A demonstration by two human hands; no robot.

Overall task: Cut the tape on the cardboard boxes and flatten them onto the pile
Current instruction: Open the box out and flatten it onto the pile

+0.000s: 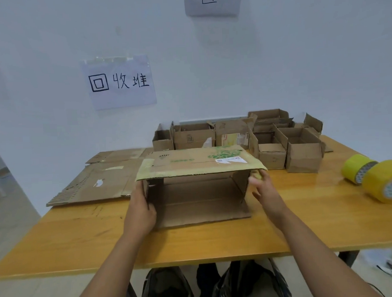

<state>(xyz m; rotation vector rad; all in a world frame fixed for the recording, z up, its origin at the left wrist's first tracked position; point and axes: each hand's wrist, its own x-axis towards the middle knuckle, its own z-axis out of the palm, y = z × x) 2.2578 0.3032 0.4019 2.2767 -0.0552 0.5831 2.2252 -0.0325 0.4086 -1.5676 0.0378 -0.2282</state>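
Table (82, 241) carries everything; the open box (199, 188) at its middle is your landmark. It lies on its side, mouth toward you, so likely its tape is already cut and it's set up to be folded flat.

Left of the box, just beside it, is the pile of flattened cardboard (97, 181), under a wall sign (119, 82). Probably that's where this one goes next.

Behind the box, against the wall, is a cluster of uncut boxes (246, 137), flaps up, waiting their turn. Well to the right of the box are two yellow tape rolls (376, 176), parked out of the work area.

Your left hand (140, 209) grips the box's left wall, fingers wrapped round its edge. Your right hand (265, 190) is at the box's right wall under the top panel, blurred. Fingers look loosely spread against the cardboard; can't tell whether they grip anything.
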